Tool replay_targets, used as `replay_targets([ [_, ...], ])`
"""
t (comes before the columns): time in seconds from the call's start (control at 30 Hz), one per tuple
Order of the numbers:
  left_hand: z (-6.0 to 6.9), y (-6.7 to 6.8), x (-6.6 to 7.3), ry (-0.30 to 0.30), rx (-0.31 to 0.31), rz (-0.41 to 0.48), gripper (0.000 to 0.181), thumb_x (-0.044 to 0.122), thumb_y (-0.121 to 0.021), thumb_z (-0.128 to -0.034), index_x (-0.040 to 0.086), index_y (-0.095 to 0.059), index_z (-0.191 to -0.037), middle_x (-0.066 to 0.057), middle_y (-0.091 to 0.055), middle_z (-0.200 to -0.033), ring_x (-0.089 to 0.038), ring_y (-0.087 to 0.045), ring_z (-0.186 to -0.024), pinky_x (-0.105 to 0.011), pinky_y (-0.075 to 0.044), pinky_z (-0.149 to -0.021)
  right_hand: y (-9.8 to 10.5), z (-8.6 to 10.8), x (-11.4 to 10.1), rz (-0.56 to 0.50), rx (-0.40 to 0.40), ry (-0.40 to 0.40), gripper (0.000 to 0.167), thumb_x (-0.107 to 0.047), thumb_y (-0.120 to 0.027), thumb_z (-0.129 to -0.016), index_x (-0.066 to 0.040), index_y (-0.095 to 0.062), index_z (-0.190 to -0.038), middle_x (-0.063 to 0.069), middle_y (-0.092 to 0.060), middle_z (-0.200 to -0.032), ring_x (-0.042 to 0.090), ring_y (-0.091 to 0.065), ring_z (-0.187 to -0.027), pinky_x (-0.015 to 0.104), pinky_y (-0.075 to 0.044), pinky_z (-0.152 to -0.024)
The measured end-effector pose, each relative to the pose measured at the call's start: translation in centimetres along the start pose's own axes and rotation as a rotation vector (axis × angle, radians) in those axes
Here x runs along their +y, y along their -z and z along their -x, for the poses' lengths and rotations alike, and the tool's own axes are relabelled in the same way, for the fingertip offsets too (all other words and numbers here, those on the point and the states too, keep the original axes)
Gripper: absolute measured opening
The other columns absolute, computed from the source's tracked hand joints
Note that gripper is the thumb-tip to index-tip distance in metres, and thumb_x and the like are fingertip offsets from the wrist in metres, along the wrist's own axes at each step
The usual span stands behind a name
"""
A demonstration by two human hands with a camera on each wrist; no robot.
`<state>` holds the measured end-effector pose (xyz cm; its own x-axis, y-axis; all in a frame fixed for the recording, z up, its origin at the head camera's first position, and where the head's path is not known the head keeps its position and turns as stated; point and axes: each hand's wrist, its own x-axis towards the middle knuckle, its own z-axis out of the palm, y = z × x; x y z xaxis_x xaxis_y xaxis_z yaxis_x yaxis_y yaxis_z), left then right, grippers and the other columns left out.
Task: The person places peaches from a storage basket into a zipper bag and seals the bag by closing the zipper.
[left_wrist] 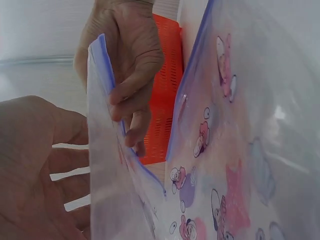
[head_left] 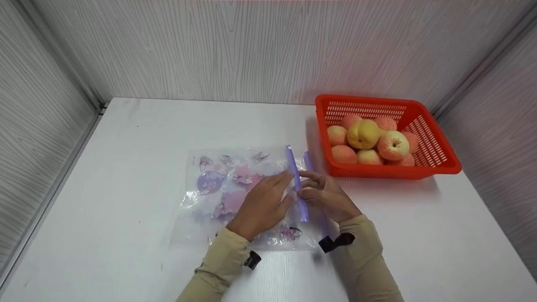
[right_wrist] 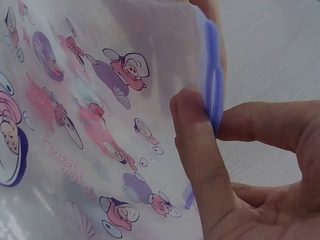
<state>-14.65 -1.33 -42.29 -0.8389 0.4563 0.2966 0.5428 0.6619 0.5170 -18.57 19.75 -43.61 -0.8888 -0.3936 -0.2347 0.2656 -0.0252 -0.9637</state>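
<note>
A clear zip bag [head_left: 228,201] printed with pink and purple cartoon figures lies on the white table, its purple zip edge toward the right. In the left wrist view the bag's mouth [left_wrist: 175,132] stands apart, one side lifted away from the other. My right hand [head_left: 329,197] pinches the lifted zip edge between thumb and fingers; the right wrist view shows the purple strip [right_wrist: 214,82] between them. Over the bag reaches my left hand [head_left: 264,205], fingers fairly straight and touching the raised film from its outer side. Nothing but film shows inside the bag.
A red plastic basket [head_left: 394,170] with several peaches [head_left: 363,134] stands at the back right, close beyond my right hand. Pale wood-grain panels [head_left: 209,50] wall the table at the back and both sides. Dark straps with small black pieces sit at both wrists.
</note>
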Motion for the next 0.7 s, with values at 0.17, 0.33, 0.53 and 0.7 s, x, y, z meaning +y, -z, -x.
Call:
replay_targets([
  [0.17,-1.0,-0.3,0.4,0.052,-0.057,0.085,0.048,0.025,-0.049,-0.1066,0.005,-0.047,-0.15,-0.013,-0.045,-0.155,-0.033,-0.043,-0.142,-0.047,-0.034,-0.119,0.1,0.2,-0.2,0.007,-0.046,0.024,0.067,-0.006,-0.068,-0.091,-0.004,-0.04,-0.152,0.015,-0.061,-0.115,0.024,-0.066,-0.093,0.04,-0.059,-0.088],
  [0.33,-1.4,-0.6,0.7,0.094,-0.04,0.174,0.047,0.026,-0.048,-0.1069,0.006,-0.048,-0.15,-0.011,-0.047,-0.154,-0.03,-0.042,-0.142,-0.046,-0.035,-0.118,-0.1,0.2,-0.4,-0.018,-0.015,0.04,0.063,-0.007,-0.065,-0.092,-0.007,-0.043,-0.15,0.016,-0.057,-0.123,0.026,-0.062,-0.101,0.039,-0.058,-0.09],
  [0.53,-1.4,-0.4,0.7,0.144,-0.011,0.292,0.048,0.026,-0.05,-0.1056,0.008,-0.047,-0.15,-0.011,-0.051,-0.148,-0.028,-0.051,-0.134,-0.044,-0.044,-0.111,-0.6,-0.2,-0.4,-0.11,0.047,0.115,0.048,-0.009,-0.06,-0.098,0.003,-0.049,-0.143,0.017,-0.057,-0.132,0.029,-0.066,-0.108,0.039,-0.056,-0.098],
  [0.7,-1.4,-0.1,0.4,0.18,0.047,0.424,0.046,0.025,-0.053,-0.1053,0.01,-0.048,-0.149,-0.01,-0.055,-0.136,-0.029,-0.056,-0.125,-0.044,-0.049,-0.104,-1.1,-0.3,-0.4,-0.138,0.095,0.141,0.038,-0.011,-0.059,-0.1,0.005,-0.058,-0.134,0.016,-0.062,-0.13,0.028,-0.069,-0.103,0.039,-0.056,-0.097],
])
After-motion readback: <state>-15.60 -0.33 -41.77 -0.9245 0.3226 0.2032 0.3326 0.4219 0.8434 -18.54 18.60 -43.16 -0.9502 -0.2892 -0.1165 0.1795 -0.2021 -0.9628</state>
